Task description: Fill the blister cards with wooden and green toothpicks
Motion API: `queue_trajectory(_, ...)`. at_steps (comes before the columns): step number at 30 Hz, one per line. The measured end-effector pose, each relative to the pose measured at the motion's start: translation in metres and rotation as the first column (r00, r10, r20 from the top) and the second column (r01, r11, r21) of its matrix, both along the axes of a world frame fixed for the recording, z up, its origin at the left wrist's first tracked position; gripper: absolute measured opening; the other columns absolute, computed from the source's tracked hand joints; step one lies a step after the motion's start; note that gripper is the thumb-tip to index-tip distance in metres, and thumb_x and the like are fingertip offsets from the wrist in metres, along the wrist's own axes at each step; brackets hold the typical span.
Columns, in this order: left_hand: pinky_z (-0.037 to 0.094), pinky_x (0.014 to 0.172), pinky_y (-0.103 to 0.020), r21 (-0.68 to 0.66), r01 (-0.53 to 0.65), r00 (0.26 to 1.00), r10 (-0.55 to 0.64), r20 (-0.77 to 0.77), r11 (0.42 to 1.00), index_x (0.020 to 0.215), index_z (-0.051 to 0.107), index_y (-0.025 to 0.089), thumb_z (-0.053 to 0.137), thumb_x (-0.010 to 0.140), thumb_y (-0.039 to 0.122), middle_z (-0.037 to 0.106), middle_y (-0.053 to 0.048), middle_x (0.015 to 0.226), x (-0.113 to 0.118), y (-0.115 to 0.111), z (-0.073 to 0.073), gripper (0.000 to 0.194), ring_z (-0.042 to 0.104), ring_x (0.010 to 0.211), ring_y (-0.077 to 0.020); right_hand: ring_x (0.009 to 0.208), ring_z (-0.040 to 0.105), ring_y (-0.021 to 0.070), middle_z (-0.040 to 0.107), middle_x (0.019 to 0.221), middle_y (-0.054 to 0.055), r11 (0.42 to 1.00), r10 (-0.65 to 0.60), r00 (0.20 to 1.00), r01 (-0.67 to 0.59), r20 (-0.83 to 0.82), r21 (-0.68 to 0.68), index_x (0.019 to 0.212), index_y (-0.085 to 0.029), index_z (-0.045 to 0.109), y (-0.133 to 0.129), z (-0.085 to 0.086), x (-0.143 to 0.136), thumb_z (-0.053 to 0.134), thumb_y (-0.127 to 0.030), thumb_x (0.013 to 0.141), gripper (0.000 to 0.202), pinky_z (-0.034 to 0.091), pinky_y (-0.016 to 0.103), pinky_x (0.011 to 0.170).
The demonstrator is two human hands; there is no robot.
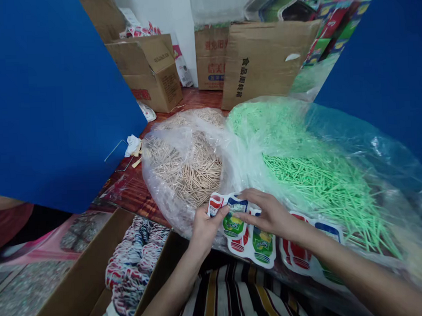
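Across the reddish desk (138,187), two clear bags sit side by side: the left bag (237,164) is loaded with pale sticks (197,175), the right bag (381,143) with bright green sticks (310,179). Just before them, at the near edge, come the bottle-shaped packets (234,226), and both hands are on them! The left hand (204,226) pinches them firmly between thumb and fingers; the right hand (265,210) is half curled, thumb and forefinger a little apart on the blue part, though whether it grips cannot be told. "Sprite" reads clearly on green, twice over. More packets, red and blue, lie under the right forearm. Down at the left, an open carton (64,288) holds packed rows of colourful pieces (137,263), seen edge-on. At the back, a brown box (266,62) shows 食品周转箱, and its neighbour (211,55) shows 信美 in red.
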State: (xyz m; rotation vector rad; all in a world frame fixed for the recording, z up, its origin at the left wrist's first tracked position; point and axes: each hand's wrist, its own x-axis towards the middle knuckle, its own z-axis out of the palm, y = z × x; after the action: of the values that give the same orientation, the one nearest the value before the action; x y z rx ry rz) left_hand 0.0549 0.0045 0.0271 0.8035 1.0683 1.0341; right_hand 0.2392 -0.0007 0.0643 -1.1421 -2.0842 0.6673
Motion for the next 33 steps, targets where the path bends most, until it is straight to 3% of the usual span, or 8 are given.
queue_trajectory(3, 0.051, 0.064, -0.027, -0.027, 0.011, 0.999, -0.010, 0.041, 1.000, 0.079, 0.069, 0.012, 0.077, 0.064, 0.032, 0.071, -0.003, 0.071, 0.002, 0.000, 0.001, 0.026, 0.063, 0.063, -0.0154, 0.084, 0.063, 0.0178, 0.066, 0.093, 0.004, 0.986, -0.071, 0.985, 0.046, -0.156, -0.163, 0.114, -0.021, 0.052, -0.002, -0.005, -0.005, 0.067, -0.033, 0.077, 0.041, 0.051, 0.031, 0.075)
queue_trajectory(6, 0.052, 0.067, -0.030, -0.040, 0.058, 0.991, -0.052, 0.125, 0.998, 0.088, 0.068, 0.012, 0.077, 0.065, 0.030, 0.072, -0.005, 0.076, 0.002, -0.002, 0.004, 0.030, 0.066, 0.066, -0.0173, 0.076, 0.063, 0.0154, 0.065, 0.089, 0.001, 0.916, -0.220, 0.891, 0.049, -0.397, -0.398, 0.130, -0.023, 0.036, -0.002, -0.009, -0.012, 0.071, -0.030, 0.072, 0.068, 0.052, 0.028, 0.067)
queue_trajectory(11, 0.054, 0.070, -0.032, -0.047, 0.057, 0.985, -0.049, 0.164, 0.997, 0.090, 0.067, 0.012, 0.078, 0.064, 0.028, 0.074, -0.007, 0.082, -0.002, -0.001, 0.007, 0.033, 0.068, 0.070, -0.0180, 0.068, 0.063, 0.0151, 0.067, 0.077, -0.001, 0.795, -0.418, 0.737, 0.015, -0.530, -0.606, 0.102, -0.018, 0.054, 0.001, -0.013, -0.017, 0.079, -0.028, 0.060, 0.051, 0.054, 0.029, 0.063)
queue_trajectory(16, 0.053, 0.061, -0.029, -0.014, -0.019, 0.992, 0.021, 0.128, 1.000, 0.083, 0.070, 0.011, 0.081, 0.058, 0.029, 0.074, -0.005, 0.072, -0.006, -0.001, 0.002, 0.033, 0.065, 0.060, -0.0167, 0.063, 0.066, 0.0183, 0.069, 0.068, 0.000, 0.748, -0.453, 0.724, -0.011, -0.521, -0.664, 0.076, -0.016, 0.061, 0.003, -0.015, -0.015, 0.083, -0.029, 0.052, 0.035, 0.055, 0.032, 0.062)
queue_trajectory(20, 0.053, 0.058, -0.029, 0.043, -0.057, 0.997, 0.054, 0.061, 0.997, 0.078, 0.070, 0.011, 0.082, 0.056, 0.027, 0.073, -0.005, 0.070, -0.008, 0.000, -0.003, 0.030, 0.065, 0.057, -0.0168, 0.066, 0.068, 0.0190, 0.071, 0.069, 0.001, 0.729, -0.402, 0.750, -0.085, -0.525, -0.679, 0.078, -0.014, 0.067, 0.002, -0.014, -0.012, 0.082, -0.031, 0.054, 0.033, 0.056, 0.032, 0.065)
queue_trajectory(23, 0.054, 0.064, -0.030, 0.063, -0.041, 0.998, 0.038, 0.052, 0.997, 0.078, 0.071, 0.011, 0.081, 0.057, 0.026, 0.074, -0.006, 0.073, -0.007, -0.003, -0.004, 0.028, 0.066, 0.063, -0.0179, 0.065, 0.068, 0.0177, 0.072, 0.070, 0.001, 0.743, -0.415, 0.741, -0.058, -0.528, -0.666, 0.080, -0.014, 0.068, -0.004, -0.013, -0.011, 0.082, -0.031, 0.056, 0.032, 0.056, 0.030, 0.063)
queue_trajectory(28, 0.054, 0.061, -0.031, 0.001, 0.063, 0.997, -0.063, 0.047, 0.998, 0.085, 0.068, 0.012, 0.076, 0.065, 0.032, 0.073, -0.005, 0.073, 0.001, -0.015, -0.001, 0.029, 0.066, 0.060, -0.0177, 0.063, 0.068, 0.0182, 0.072, 0.069, 0.001, 0.747, -0.483, 0.704, 0.022, -0.520, -0.664, 0.078, -0.014, 0.068, -0.026, -0.009, -0.003, 0.082, -0.035, 0.055, 0.034, 0.057, 0.031, 0.063)
queue_trajectory(33, 0.051, 0.065, -0.028, 0.165, 0.279, 0.955, -0.255, -0.153, 0.946, 0.095, 0.065, 0.015, 0.064, 0.076, 0.038, 0.070, -0.003, 0.077, 0.010, -0.022, -0.005, 0.030, 0.064, 0.067, -0.0161, 0.072, 0.069, 0.0192, 0.073, 0.081, 0.004, 0.757, -0.532, 0.663, 0.095, -0.526, -0.646, 0.083, -0.015, 0.067, -0.059, 0.006, 0.037, 0.079, -0.033, 0.061, 0.031, 0.057, 0.034, 0.070)
